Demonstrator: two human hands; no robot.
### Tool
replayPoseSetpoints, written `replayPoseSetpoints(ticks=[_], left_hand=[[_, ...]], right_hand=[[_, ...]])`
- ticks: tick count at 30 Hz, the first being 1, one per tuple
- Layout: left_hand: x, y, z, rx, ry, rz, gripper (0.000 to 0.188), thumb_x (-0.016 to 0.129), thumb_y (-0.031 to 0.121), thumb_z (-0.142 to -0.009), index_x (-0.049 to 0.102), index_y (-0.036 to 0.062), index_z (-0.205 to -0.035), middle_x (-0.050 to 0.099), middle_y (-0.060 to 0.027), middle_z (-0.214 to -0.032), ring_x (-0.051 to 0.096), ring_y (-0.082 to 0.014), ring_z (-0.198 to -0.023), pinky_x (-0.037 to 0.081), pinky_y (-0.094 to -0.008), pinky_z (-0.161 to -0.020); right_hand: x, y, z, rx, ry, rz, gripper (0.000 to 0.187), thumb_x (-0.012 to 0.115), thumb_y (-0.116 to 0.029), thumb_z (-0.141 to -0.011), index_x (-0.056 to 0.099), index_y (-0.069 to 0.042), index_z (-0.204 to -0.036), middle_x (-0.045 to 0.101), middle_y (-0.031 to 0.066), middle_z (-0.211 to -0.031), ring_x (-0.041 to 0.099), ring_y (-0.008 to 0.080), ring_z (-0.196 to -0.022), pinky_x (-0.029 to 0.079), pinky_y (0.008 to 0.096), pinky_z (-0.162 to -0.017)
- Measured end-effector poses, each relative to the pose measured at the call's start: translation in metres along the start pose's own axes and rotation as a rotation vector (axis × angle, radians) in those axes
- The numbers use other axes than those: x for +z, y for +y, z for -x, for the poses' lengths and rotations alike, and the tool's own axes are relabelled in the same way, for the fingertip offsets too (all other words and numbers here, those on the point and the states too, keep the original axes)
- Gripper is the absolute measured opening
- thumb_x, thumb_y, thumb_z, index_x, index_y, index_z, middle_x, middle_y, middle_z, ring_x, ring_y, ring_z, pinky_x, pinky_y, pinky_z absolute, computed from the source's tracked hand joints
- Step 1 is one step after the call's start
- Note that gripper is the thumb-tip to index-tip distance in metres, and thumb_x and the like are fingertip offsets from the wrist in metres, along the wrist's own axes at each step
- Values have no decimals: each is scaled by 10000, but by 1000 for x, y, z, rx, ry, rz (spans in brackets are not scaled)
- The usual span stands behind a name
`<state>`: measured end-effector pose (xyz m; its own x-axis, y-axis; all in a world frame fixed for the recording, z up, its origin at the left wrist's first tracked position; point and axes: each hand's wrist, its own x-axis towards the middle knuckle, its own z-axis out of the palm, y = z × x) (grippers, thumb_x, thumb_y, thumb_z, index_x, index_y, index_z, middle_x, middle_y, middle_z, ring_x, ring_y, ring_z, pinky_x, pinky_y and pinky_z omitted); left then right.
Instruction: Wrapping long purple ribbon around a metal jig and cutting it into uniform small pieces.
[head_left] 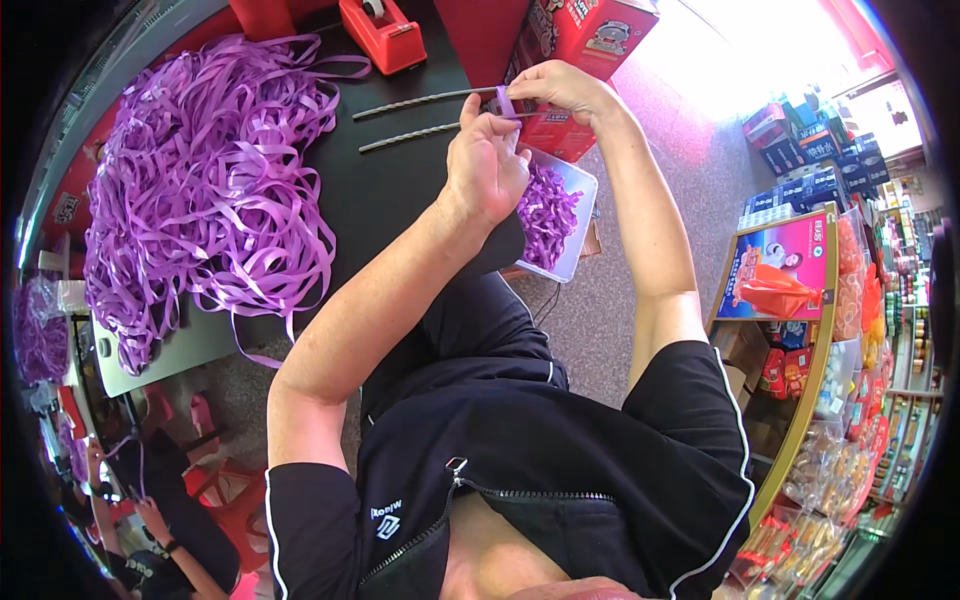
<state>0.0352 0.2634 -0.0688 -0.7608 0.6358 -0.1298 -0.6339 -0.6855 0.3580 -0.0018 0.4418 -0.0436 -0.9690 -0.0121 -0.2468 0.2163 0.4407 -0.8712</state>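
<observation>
Two thin twisted metal rods [410,103] stick out sideways over the black table's right end, one beyond the other. A short piece of purple ribbon [505,101] lies across both rods near their right part. My right hand [562,88] reaches in from the right, its thumb and fingertips closed on the ribbon at the far rod. Nearer to me, my left hand [487,165] has bent fingers at the ribbon's near end, by the near rod. Below the hands, a white plastic bin [585,215] holds many folded purple ribbon pieces [546,215].
A big tangled heap of purple ribbon [210,190] covers the table's left. A red tape dispenser [385,38] stands at the far edge, and red printed boxes [590,35] behind my right hand. Shelves of packaged goods [810,400] line the right. Another person's hands [150,520] work at lower left.
</observation>
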Motion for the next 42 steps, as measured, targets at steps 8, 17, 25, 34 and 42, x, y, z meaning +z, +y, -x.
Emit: replayPoseSetpoints(ticks=[8, 17, 25, 34, 42], left_hand=[[1, -1, 4, -6, -21, 2, 884, 476, 24, -772, -17, 217, -1480, 143, -179, -1505, -19, -302, -1434, -92, -527, -1103], [1, 1, 4, -4, -40, -33, 852, 466, 47, -772, 26, 213, -1483, 112, -159, -1522, -23, -305, -1434, -101, -531, -1098], [-2, 0, 2, -10, -48, -20, 850, 461, 48, -770, 29, 217, -1483, 131, -164, -1514, -26, -307, -1432, -106, -530, -1097], [-1, 0, 2, -6, -73, -19, 826, 455, 63, -768, 63, 223, -1477, 215, -117, -1485, 15, -299, -1430, -97, -530, -1095], [0, 2, 2, -18, -6, -13, 763, 475, 72, -748, 185, 232, -1436, 274, -127, -1447, 123, -286, -1407, -50, -522, -1102]], right_hand=[[2, -3, -2, 36, 23, 99, 248, 667, -270, -802, 709, -35, -868, 653, 14, -787, 538, 83, -747, 403, 253, -721], [8, 2, -7, 29, 87, 146, 249, 698, -252, -785, 702, -12, -853, 654, 31, -769, 565, 94, -721, 434, 254, -689], [18, 5, -6, 40, 271, 309, 333, 724, -347, -661, 717, -35, -779, 643, 95, -649, 616, 167, -627, 481, 317, -625], [51, -24, 20, 79, 454, 682, 358, 649, -320, -647, 630, -37, -866, 661, 161, -909, 628, 337, -890, 491, 420, -778], [24, 10, 18, -98, 526, 33, 557, 707, -464, -736, 647, 3, -1034, 677, 126, -940, 637, 186, -871, 479, 296, -783]])
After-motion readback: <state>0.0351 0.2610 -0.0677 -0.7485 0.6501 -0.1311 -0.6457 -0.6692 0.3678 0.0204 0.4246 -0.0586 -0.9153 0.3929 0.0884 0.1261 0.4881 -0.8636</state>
